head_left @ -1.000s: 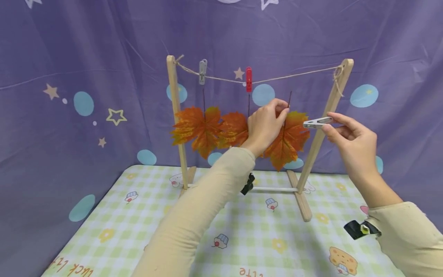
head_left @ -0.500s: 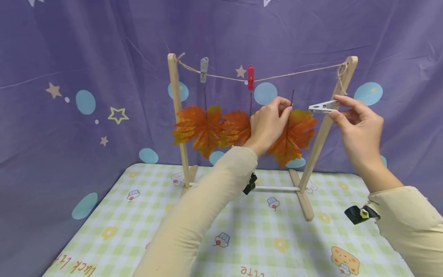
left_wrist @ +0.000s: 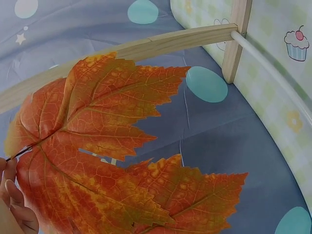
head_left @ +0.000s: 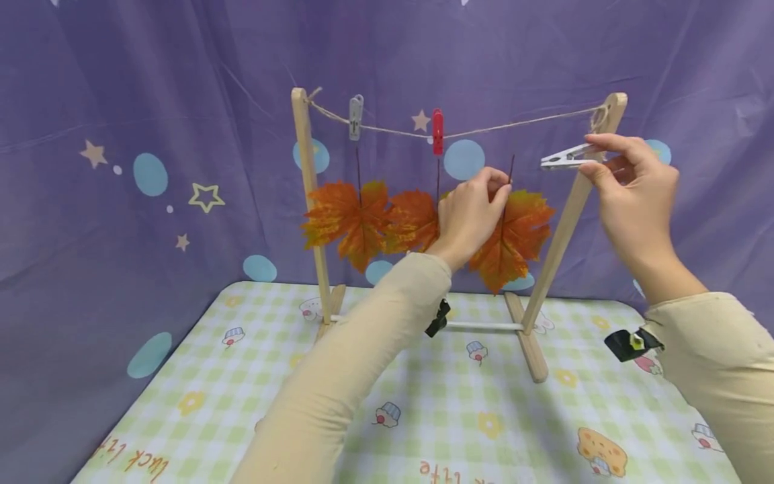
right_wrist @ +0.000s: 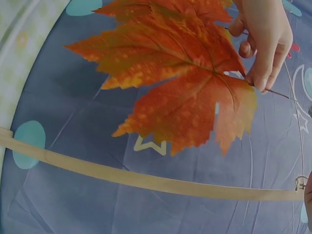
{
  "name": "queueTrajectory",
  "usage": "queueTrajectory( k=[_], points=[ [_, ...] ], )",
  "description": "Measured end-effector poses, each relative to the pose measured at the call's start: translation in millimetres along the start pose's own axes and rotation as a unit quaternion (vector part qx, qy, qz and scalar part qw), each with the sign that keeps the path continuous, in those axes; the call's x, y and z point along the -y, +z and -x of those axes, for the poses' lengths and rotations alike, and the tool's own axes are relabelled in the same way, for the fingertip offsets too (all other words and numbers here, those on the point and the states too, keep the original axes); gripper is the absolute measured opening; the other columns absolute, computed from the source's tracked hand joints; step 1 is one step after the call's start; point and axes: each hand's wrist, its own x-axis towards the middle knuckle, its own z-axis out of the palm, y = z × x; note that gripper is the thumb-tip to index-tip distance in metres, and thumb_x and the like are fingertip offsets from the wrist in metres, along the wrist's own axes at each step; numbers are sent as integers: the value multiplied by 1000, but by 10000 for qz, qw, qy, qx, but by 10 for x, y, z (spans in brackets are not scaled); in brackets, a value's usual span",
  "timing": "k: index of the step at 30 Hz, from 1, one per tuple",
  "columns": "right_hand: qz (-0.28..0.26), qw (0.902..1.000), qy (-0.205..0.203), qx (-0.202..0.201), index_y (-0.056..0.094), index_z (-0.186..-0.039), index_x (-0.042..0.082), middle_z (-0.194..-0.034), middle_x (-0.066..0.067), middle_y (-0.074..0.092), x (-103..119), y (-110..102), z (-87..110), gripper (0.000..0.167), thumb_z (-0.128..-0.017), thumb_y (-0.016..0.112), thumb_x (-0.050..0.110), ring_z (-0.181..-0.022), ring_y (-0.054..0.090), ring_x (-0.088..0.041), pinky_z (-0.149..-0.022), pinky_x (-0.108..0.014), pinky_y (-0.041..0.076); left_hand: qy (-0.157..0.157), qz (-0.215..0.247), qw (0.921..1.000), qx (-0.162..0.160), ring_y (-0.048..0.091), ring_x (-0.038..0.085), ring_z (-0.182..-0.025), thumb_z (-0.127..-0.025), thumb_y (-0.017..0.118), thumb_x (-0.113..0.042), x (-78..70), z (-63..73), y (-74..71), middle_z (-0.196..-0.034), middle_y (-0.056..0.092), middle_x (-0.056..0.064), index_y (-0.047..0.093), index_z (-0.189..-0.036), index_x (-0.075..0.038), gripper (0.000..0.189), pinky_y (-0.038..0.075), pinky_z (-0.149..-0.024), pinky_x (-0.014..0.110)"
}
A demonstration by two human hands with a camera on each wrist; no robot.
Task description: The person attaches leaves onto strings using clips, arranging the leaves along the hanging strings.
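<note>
My left hand [head_left: 474,212] pinches the dark stem of an orange maple leaf [head_left: 514,235] between thumb and fingertips, just below the string [head_left: 514,124]. The stem tip points up toward the string. In the right wrist view this leaf [right_wrist: 180,92] spreads out beside the left hand [right_wrist: 268,39]. My right hand [head_left: 641,188] pinches a pale grey clothespin [head_left: 565,157] by its handle ends, to the right of the stem and below the string. Two more maple leaves hang farther left, by stems under a grey clothespin [head_left: 355,117] and a red clothespin [head_left: 438,132].
The string runs between two wooden posts [head_left: 559,252] of a stand with wooden feet [head_left: 531,346] and a white crossbar [head_left: 484,328]. It stands on a green checked tablecloth [head_left: 199,356]. A purple patterned curtain [head_left: 151,87] hangs behind.
My right hand has risen with the clothespin, closer to the height of the string. The left hand keeps its pinch on the leaf stem and has hardly moved.
</note>
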Motion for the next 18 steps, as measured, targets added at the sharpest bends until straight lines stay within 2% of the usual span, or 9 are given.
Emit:
queueTrajectory(
  k=[3, 9, 18],
  points=[
    [38, 10000, -44, -61, 75, -113, 11, -92, 16, 65, 33, 3, -41, 28, -87, 76, 4, -70, 54, 0, -68, -16, 40, 18, -14, 10000, 9, 56, -1, -71, -101, 56, -41, 12, 33, -4, -103, 68, -22, 66, -116, -30, 21, 41, -61, 21],
    [114, 9997, -212, -95, 76, -110, 9, -92, 15, 62, 79, 58, -175, 25, -86, 76, 4, -71, 53, -2, -70, -17, 40, -5, -6, 10000, 11, 56, -1, -72, -100, 58, -40, 31, 16, -33, -102, 68, -23, 67, -115, -31, 19, 41, -65, 23],
    [132, 9976, -656, -198, 77, -105, 4, -87, 16, 60, 209, 172, -354, 19, -86, 75, 2, -75, 57, 0, -74, -14, 40, 7, -37, 10000, -54, 57, -2, -72, -100, 58, -40, 51, 44, -49, -101, 69, -24, 67, -113, -31, 18, 41, -65, 22]
  ],
)
